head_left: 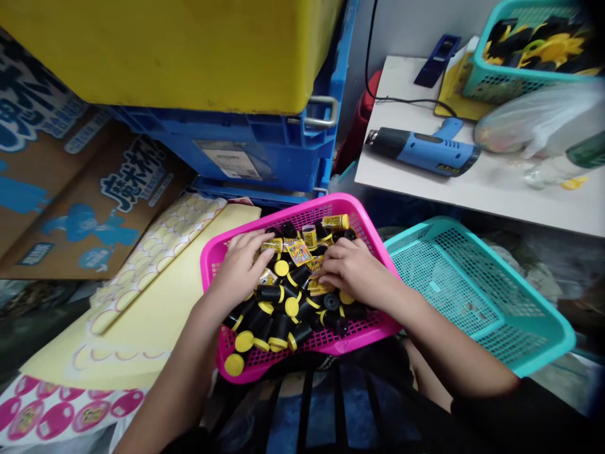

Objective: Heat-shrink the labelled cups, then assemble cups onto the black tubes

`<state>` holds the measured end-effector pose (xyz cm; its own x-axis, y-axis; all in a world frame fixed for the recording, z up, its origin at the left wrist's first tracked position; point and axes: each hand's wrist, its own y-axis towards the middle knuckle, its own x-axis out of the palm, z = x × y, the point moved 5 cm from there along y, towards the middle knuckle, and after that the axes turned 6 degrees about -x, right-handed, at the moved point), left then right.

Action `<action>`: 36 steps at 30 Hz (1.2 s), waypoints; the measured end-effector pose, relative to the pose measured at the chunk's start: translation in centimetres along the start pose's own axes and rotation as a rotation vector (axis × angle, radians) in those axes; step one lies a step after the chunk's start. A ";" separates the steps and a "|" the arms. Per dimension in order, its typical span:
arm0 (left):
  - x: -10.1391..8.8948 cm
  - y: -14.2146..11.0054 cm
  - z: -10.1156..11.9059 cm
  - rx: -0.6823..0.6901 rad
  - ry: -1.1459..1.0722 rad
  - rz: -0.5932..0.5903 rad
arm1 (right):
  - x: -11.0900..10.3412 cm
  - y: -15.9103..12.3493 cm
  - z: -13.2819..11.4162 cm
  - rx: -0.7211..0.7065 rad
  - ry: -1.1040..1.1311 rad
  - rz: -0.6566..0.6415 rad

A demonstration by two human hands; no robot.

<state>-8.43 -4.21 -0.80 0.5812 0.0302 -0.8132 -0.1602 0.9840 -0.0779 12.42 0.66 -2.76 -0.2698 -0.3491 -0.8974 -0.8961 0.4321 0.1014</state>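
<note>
A pink plastic basket (347, 205) rests on my lap, heaped with small black bottles (282, 329) with yellow caps. Several pieces among them carry a yellow printed label (299, 252). My left hand (243, 261) reaches into the basket's left side, thumb and fingers around a small yellow-labelled bottle (273, 244). On the right side, my right hand (350, 268) has its fingers curled down among the pieces, beside a yellow-labelled piece (319, 287). What lies under those fingertips is hidden.
A teal basket (534, 302) stands at my right. On the white table (401, 183) lie a blue heat gun (425, 151), a plastic bag (524, 123) and a filled teal basket (510, 85). Blue crates (283, 151), printed cartons (113, 214) and sticker sheets (174, 284) are ahead and left.
</note>
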 end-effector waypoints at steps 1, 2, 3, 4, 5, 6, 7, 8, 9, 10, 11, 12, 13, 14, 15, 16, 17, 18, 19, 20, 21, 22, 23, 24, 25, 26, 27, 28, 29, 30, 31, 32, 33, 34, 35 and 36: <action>-0.4 -0.2 0.1 0.009 -0.012 0.031 | -0.2 0.0 0.2 -0.012 0.003 -0.006; -0.8 -0.5 0.4 0.022 -0.035 0.070 | -0.4 0.0 0.3 -0.021 0.005 -0.004; -1.2 -0.8 0.8 0.033 -0.070 0.116 | -0.8 0.0 0.4 -0.031 0.010 0.016; -1.7 -1.1 1.3 0.029 -0.121 0.168 | -1.4 0.0 0.3 -0.049 0.023 0.067; -2.0 -1.5 1.6 0.002 -0.194 0.214 | -2.1 -0.1 0.1 -0.082 0.045 0.151; -2.1 -1.8 1.9 -0.046 -0.295 0.232 | -2.9 -0.2 -0.4 -0.126 0.070 0.263; -1.8 -2.1 2.2 -0.106 -0.424 0.205 | -3.7 -0.4 -1.0 -0.173 0.091 0.389; -1.1 -2.4 2.6 -0.162 -0.573 0.130 | -4.4 -0.6 -1.6 -0.220 0.104 0.509; -0.2 -2.7 3.1 -0.203 -0.726 0.023 | -4.9 -0.9 -2.3 -0.255 0.109 0.607; 0.7 -2.9 3.6 -0.222 -0.861 -0.087 | -5.1 -1.1 -3.0 -0.278 0.107 0.674; 1.5 -3.1 4.2 -0.225 -0.964 -0.167 | -5.1 -1.2 -3.5 -0.287 0.106 0.709; 2.0 -3.2 4.5 -0.225 -1.032 -0.201 | -5.0 -1.3 -3.8 -0.277 0.118 0.723; 2.3 -3.2 4.5 -0.232 -1.070 -0.189 | -4.7 -1.3 -3.9 -0.245 0.149 0.726; 2.4 -3.2 4.4 -0.244 -1.084 -0.153 | -4.6 -1.2 -3.8 -0.188 0.202 0.732; 2.4 -3.2 4.3 -0.256 -1.082 -0.117 | -4.4 -1.2 -3.3 -0.107 0.287 0.735; 2.4 -3.2 4.1 -0.267 -1.070 -0.095 | -4.1 -1.2 -2.7 -0.009 0.404 0.723; 2.3 -3.2 4.0 -0.276 -1.050 -0.087 | -3.7 -1.1 -2.1 0.091 0.546 0.686; 2.2 -3.2 3.9 -0.279 -1.024 -0.088 | -3.2 -0.9 -1.6 0.179 0.695 0.619; 2.1 -3.2 3.9 -0.277 -0.996 -0.097 | -2.6 -0.6 -1.4 0.243 0.825 0.526; 2.0 -3.2 4.0 -0.270 -0.969 -0.110 | -2.1 -0.3 -1.4 0.286 0.924 0.430; 2.0 -3.3 4.2 -0.259 -0.950 -0.127 | -1.6 0.1 -1.5 0.316 0.993 0.358; 2.0 -3.2 4.5 -0.244 -0.942 -0.145 | -1.3 0.3 -1.6 0.340 1.047 0.328; 2.1 -3.2 4.8 -0.227 -0.948 -0.157 | -1.0 0.6 -1.8 0.365 1.104 0.334; 2.3 -3.1 5.0 -0.212 -0.962 -0.166 | -0.6 0.8 -1.8 0.394 1.174 0.365; 2.4 -3.1 5.2 -0.204 -0.982 -0.166 | -0.2 1.0 -1.9 0.427 1.261 0.408; 2.4 -3.0 5.2 -0.201 -1.002 -0.158 | 0.2 1.0 -1.9 0.466 1.354 0.446; 2.4 -2.9 5.1 -0.205 -1.013 -0.143 | 0.7 1.0 -2.0 0.507 1.432 0.471; 2.2 -2.8 4.9 -0.215 -1.005 -0.131 | 1.0 1.0 -2.0 0.544 1.483 0.487; 2.0 -2.8 4.7 -0.228 -0.976 -0.133 | 1.1 0.9 -1.9 0.571 1.512 0.499; 1.7 -2.7 4.4 -0.238 -0.928 -0.156 | 1.0 0.9 -1.9 0.576 1.529 0.505; 1.4 -2.7 4.2 -0.241 -0.865 -0.199 | 0.8 1.0 -1.9 0.555 1.536 0.496; 1.1 -2.7 4.1 -0.237 -0.799 -0.261 | 0.4 1.2 -2.0 0.514 1.537 0.465; 0.9 -2.7 4.0 -0.229 -0.743 -0.323 | 0.1 1.6 -2.2 0.466 1.529 0.414; 0.6 -2.6 4.0 -0.218 -0.711 -0.370 | -0.2 2.0 -2.5 0.422 1.512 0.353; 0.3 -2.5 4.0 -0.206 -0.706 -0.392 | -0.5 2.5 -2.7 0.389 1.487 0.298; 0.1 -2.4 4.0 -0.197 -0.724 -0.389 | -0.7 3.0 -2.9 0.370 1.457 0.271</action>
<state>-4.82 -5.86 1.65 0.9808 -0.1331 -0.1425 0.0600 0.9012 -0.4292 8.84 -0.21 -0.60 -0.7051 -0.6210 0.3423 -0.6884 0.7153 -0.1201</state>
